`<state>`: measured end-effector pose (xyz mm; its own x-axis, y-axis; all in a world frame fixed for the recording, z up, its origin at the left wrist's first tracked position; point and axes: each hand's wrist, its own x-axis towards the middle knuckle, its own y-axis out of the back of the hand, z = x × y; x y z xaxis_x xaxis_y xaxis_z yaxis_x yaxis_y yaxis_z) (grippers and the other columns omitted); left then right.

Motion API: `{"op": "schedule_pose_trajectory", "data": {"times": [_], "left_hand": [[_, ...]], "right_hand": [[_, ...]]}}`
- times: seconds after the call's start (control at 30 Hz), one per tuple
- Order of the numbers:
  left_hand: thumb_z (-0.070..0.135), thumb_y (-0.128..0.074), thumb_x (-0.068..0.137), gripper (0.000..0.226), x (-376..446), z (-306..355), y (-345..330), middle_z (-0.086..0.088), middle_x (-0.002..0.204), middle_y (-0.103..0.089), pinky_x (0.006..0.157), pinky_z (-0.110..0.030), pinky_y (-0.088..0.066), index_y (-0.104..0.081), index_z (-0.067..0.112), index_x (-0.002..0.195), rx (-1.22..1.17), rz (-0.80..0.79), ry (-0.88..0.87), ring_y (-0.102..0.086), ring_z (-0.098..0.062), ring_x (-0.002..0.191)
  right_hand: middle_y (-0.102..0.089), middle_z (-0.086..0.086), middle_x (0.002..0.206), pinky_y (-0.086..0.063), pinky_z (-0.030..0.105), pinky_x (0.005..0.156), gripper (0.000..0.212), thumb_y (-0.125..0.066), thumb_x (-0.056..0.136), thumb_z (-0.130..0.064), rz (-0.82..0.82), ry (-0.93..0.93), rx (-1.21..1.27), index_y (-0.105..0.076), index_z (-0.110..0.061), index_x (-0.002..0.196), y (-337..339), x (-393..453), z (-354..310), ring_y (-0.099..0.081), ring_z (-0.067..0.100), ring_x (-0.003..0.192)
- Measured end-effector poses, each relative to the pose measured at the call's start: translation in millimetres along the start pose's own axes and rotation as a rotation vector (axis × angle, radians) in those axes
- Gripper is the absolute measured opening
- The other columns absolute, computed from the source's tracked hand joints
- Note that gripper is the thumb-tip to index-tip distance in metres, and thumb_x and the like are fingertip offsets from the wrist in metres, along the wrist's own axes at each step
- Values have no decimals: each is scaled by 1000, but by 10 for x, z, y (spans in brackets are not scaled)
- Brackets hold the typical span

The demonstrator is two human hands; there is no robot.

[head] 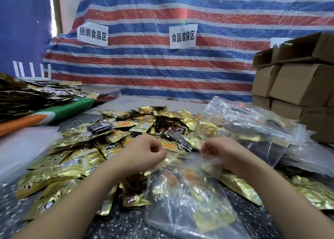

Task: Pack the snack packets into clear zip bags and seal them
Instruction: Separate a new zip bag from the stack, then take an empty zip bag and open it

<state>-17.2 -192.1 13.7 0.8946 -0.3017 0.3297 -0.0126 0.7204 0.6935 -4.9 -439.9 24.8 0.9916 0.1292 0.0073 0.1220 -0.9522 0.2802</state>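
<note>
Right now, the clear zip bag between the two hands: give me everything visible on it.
The clear zip bag is thin, glossy, wrinkled plastic, see-through. It lies slanted on the speckled table, mouth end raised toward the packet pile, bottom end nearest the camera. Gold and dark snack packets show inside it; the count is unclear from blur. The left hand and right hand each pinch the top edge at opposite ends. Whether the zip is sealed cannot be told.

Makeshift food-packing workshop. Evidence: a striped red, white and blue woven tarpaulin (162, 61) forms the back wall and carries white paper zone signs (182, 36); plain brown cardboard cartons (296, 87) are stacked at right; gold foil snack packets (72, 159) lie heaped on the speckled stone bench (126, 224).
</note>
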Motion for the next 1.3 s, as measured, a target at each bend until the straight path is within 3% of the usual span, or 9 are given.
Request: {"op": "schedule_pose_trajectory", "data": {"times": [0.13,0.33,0.43,0.63,0.73,0.93,1.13,1.2,1.3], "left_hand": [[29,-62,90,35,-30,26,40,10,50,-48,47,-20,-38,-57,15,58,-4,-144,-47,-45,-6,47],[28,-62,90,33,-49,45,25,16,47,-47,44,-12,-33,-58,19,58,33,-168,-65,-41,1,44],[30,-63,89,32,-61,46,29,13,50,-48,45,-15,-34,-60,13,62,67,-182,-75,-42,-1,46],[30,-63,91,34,-76,59,22,7,54,-47,49,-20,-35,-60,8,65,89,-200,-97,-42,-6,50],[28,-63,91,33,-81,76,24,8,54,-48,48,-19,-35,-61,7,65,82,-201,-86,-42,-5,49],[25,-61,91,34,-89,117,12,14,47,-45,46,-15,-32,-58,18,58,61,-180,-86,-39,-2,45],[24,-60,90,29,-78,97,9,14,48,-48,45,-13,-31,-61,17,62,62,-139,-91,-41,-2,45],[24,-58,90,28,-72,83,-4,13,50,-48,45,-14,-31,-62,12,65,66,-108,-84,-40,-3,46],[22,-57,90,29,-54,60,-13,5,53,-49,45,-17,-34,-62,2,69,48,-68,-61,-41,-7,46]], "right_hand": [[-69,13,76,-49,28,61,18,-65,93,-18,-21,-5,-112,-72,-3,86,77,9,57,-62,15,62],[-65,-13,91,-50,21,65,46,-66,81,-64,-108,74,-992,-65,-24,102,-102,-61,32,-60,4,80],[-61,-9,103,-39,19,61,67,-60,77,-76,-141,24,-1129,-61,-24,118,-185,-109,1,-53,3,82],[-69,1,105,-53,29,72,69,-69,72,-73,-145,-75,-1098,-66,-15,109,-319,-135,-34,-62,12,91],[-63,-6,80,-41,21,47,51,-76,70,-66,-97,-101,-989,-62,-19,86,-299,-141,-60,-54,7,67],[-63,1,89,-46,22,51,36,-73,84,-44,-22,-162,-717,-57,-14,94,-118,-161,-81,-56,9,63],[-68,15,89,-56,41,67,14,-53,98,-14,274,-68,227,-60,-1,97,33,-68,-163,-68,27,76],[-66,14,87,-60,38,58,14,-51,98,-11,231,-33,496,-58,0,102,54,-80,-207,-68,24,68],[-67,18,99,-63,42,72,23,-45,101,-14,65,82,780,-56,2,113,61,-96,-216,-70,29,87]]}}
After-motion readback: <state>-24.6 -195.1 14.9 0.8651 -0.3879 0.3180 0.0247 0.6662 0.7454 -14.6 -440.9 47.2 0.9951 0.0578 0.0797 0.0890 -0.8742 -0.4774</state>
